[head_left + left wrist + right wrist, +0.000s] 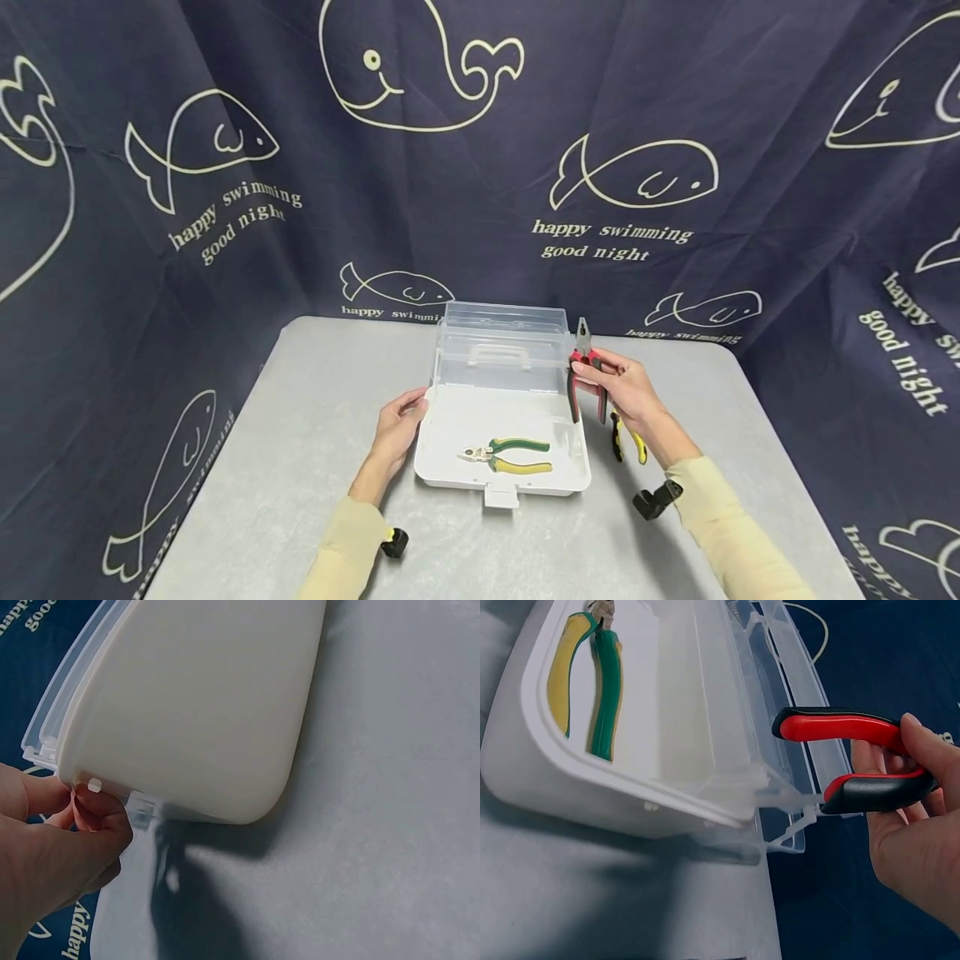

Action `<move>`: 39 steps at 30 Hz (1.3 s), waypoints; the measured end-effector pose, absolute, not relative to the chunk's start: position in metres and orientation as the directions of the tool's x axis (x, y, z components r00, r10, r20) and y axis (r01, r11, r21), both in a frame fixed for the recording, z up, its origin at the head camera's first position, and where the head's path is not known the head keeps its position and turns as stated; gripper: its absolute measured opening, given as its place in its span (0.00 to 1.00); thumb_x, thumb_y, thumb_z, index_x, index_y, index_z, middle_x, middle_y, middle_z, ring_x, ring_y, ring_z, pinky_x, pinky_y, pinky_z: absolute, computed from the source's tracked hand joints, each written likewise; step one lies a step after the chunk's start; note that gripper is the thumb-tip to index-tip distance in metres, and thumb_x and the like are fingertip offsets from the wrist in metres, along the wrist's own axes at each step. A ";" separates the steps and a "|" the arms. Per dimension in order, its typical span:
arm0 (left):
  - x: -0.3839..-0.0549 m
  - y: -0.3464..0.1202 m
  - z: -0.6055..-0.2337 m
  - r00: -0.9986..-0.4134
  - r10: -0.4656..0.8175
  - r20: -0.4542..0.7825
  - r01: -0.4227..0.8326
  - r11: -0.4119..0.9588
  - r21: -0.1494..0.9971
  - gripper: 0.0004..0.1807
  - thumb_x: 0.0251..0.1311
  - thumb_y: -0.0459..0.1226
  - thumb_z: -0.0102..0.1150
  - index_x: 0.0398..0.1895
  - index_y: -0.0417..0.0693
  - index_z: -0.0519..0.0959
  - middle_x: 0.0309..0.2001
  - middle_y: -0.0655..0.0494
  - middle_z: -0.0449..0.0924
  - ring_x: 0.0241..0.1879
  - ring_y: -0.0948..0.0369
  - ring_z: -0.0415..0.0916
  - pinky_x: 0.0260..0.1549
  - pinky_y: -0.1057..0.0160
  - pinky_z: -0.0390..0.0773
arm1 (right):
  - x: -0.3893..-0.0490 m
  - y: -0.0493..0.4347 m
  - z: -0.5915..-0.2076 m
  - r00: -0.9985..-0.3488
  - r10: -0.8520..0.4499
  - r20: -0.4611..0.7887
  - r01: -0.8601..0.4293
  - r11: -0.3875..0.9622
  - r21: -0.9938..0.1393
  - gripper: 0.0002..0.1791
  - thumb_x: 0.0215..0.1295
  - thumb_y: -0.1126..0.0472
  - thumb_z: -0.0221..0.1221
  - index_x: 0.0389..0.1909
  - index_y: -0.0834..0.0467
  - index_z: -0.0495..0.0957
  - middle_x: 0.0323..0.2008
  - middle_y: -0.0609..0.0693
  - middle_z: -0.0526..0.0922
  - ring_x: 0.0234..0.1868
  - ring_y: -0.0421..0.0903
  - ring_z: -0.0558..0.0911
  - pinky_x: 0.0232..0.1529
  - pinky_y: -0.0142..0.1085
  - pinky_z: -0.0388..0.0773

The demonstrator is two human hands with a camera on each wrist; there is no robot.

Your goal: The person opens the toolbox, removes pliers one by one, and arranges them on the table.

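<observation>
My right hand (627, 385) holds red-and-black combination pliers (587, 379) above the right edge of a white plastic box (480, 417), jaws pointing up and handles spread. In the right wrist view, the plier handles (847, 726) stand beside the box's hinge side. With curled fingers, my left hand (399, 429) grips the box's left rim; the left wrist view shows thumb and fingertips at its corner. Inside the box lie green-and-yellow pliers (517, 446), jaws to the left. The box's clear lid (502, 346) is swung back.
Another pair of pliers with yellow-and-black handles (637, 446) lies on the grey table (300, 483) right of the box, partly hidden by my right arm. The box's front latch (501, 497) hangs down. Behind the table hangs a dark blue curtain (480, 208) with fish drawings.
</observation>
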State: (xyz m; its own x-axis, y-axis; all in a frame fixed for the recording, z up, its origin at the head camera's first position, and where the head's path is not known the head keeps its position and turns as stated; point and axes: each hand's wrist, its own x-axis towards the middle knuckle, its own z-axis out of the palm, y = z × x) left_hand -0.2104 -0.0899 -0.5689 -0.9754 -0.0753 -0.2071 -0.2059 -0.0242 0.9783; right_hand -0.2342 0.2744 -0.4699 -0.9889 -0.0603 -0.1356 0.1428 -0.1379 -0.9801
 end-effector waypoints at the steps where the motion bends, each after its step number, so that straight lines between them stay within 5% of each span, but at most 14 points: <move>1: -0.211 -0.090 -0.569 -0.976 -0.075 -0.202 -0.201 -0.021 0.979 0.20 0.74 0.32 0.56 0.66 0.34 0.76 0.60 0.40 0.75 0.55 0.53 0.73 0.48 0.66 0.76 | -0.233 0.276 -0.470 -0.989 -0.060 -0.136 0.143 -0.141 -0.980 0.34 0.68 0.73 0.63 0.71 0.78 0.60 0.40 0.44 0.89 0.43 0.39 0.88 0.51 0.39 0.83; 8: -0.210 -0.089 -0.569 -0.976 -0.077 -0.202 -0.201 -0.022 0.979 0.19 0.74 0.32 0.56 0.65 0.36 0.77 0.59 0.40 0.75 0.55 0.53 0.73 0.49 0.66 0.76 | -0.228 0.287 -0.471 -0.990 -0.064 -0.129 0.139 -0.184 -0.973 0.27 0.67 0.75 0.63 0.65 0.73 0.70 0.41 0.48 0.90 0.44 0.41 0.88 0.51 0.41 0.83; 17: -0.210 -0.089 -0.568 -0.973 -0.094 -0.209 -0.209 -0.007 0.978 0.18 0.74 0.32 0.56 0.64 0.38 0.79 0.58 0.43 0.76 0.55 0.54 0.73 0.50 0.66 0.75 | -0.225 0.299 -0.473 -0.986 -0.070 -0.153 0.162 -0.155 -0.975 0.38 0.68 0.74 0.62 0.73 0.78 0.54 0.41 0.45 0.90 0.44 0.40 0.88 0.50 0.39 0.83; 23: -0.209 -0.087 -0.566 -0.975 -0.104 -0.197 -0.198 0.004 0.980 0.18 0.74 0.32 0.56 0.63 0.37 0.79 0.57 0.43 0.77 0.55 0.53 0.73 0.49 0.67 0.75 | -0.221 0.308 -0.479 -0.986 -0.058 -0.158 0.166 -0.189 -0.968 0.22 0.68 0.75 0.63 0.61 0.69 0.71 0.41 0.48 0.90 0.44 0.42 0.88 0.50 0.39 0.83; 30: -0.208 -0.088 -0.566 -0.976 -0.094 -0.197 -0.198 -0.002 0.980 0.18 0.74 0.32 0.56 0.64 0.37 0.78 0.57 0.42 0.77 0.53 0.54 0.74 0.47 0.68 0.75 | -0.216 0.320 -0.481 -0.983 -0.041 -0.177 0.182 -0.186 -0.966 0.26 0.69 0.74 0.62 0.65 0.72 0.66 0.40 0.47 0.90 0.42 0.42 0.89 0.48 0.37 0.84; 39: -0.208 -0.088 -0.566 -0.974 -0.091 -0.210 -0.211 -0.001 0.978 0.18 0.74 0.33 0.56 0.64 0.38 0.78 0.57 0.43 0.76 0.52 0.55 0.73 0.48 0.66 0.75 | -0.211 0.336 -0.487 -0.983 -0.042 -0.181 0.185 -0.218 -0.958 0.13 0.68 0.75 0.62 0.51 0.61 0.78 0.40 0.49 0.90 0.42 0.43 0.89 0.49 0.40 0.84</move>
